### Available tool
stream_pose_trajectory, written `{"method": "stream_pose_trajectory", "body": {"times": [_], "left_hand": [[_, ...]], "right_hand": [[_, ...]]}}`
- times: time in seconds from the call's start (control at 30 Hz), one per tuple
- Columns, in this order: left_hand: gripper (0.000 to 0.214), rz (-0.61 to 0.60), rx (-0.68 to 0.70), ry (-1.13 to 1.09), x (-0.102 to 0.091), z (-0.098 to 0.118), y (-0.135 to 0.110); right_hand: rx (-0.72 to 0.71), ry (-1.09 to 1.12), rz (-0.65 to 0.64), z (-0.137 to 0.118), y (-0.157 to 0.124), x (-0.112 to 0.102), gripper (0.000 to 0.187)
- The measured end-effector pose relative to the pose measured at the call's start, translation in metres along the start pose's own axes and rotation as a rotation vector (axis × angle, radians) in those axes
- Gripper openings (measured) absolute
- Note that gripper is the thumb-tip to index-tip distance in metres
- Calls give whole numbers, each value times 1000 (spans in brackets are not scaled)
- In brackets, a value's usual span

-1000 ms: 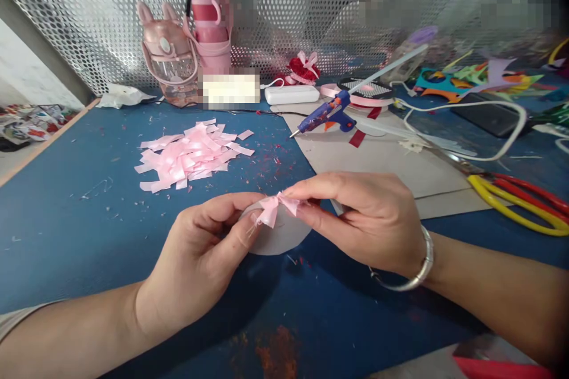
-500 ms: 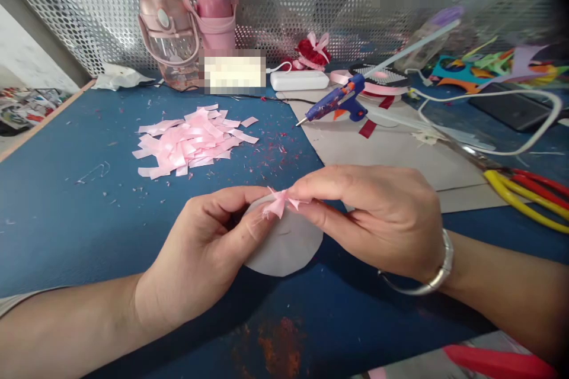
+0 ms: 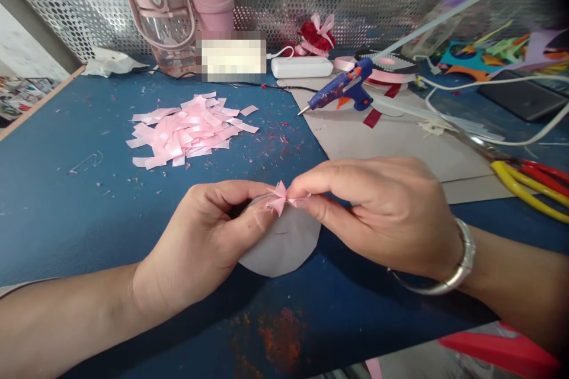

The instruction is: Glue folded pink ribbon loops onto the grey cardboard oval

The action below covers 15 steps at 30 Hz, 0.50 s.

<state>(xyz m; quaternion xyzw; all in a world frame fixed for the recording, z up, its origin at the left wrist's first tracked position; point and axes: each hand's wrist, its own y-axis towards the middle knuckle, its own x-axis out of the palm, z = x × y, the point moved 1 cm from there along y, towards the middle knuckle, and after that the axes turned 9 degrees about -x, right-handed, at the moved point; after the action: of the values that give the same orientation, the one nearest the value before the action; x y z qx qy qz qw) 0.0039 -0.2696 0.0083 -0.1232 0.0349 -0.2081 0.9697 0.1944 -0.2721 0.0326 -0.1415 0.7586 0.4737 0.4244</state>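
One pink ribbon (image 3: 280, 198) was bunched up at the far edge of a grey disc (image 3: 284, 251). The left hand (image 3: 195, 243) gripped the disc from its left side, thumb over the top, other fingers mostly hidden round the back, thumb tip right up beside the ribbon. The right hand (image 3: 386, 213) came in from the right of the disc, thumb and index finger nipping the ribbon's right end. Couldn't tell what its other fingers were up to.

So, what changed: a second earlier the ribbon drooped over the disc as two floppy tails. Now it had puckered into a little star, one point poking up past the disc's edge, and more of the disc's face showed. To me that read as the folds being worked by fingertip, with the shape probably relying on that pinch. Whether the ribbon was stuck to the disc, honestly no idea, the fingers covered too much.

Rest of the bench (image 3: 111, 213): loose pink strips (image 3: 186, 133) lay in a heap beyond the disc, off to the left. The glue gun (image 3: 344, 92) was beyond the disc to the right, over some grey card (image 3: 391, 139). Scissors (image 3: 502, 174) sat well right of the disc.
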Motion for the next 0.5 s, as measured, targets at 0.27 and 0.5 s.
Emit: {"method": "stream_pose_trajectory", "body": {"times": [0.27, 0.5], "left_hand": [[13, -8, 21, -146, 0, -1, 1], [14, 60, 103, -48, 2, -1, 0]], "right_hand": [[199, 161, 6, 5, -5, 4, 65], [90, -35, 135, 0, 2, 2, 10]]}}
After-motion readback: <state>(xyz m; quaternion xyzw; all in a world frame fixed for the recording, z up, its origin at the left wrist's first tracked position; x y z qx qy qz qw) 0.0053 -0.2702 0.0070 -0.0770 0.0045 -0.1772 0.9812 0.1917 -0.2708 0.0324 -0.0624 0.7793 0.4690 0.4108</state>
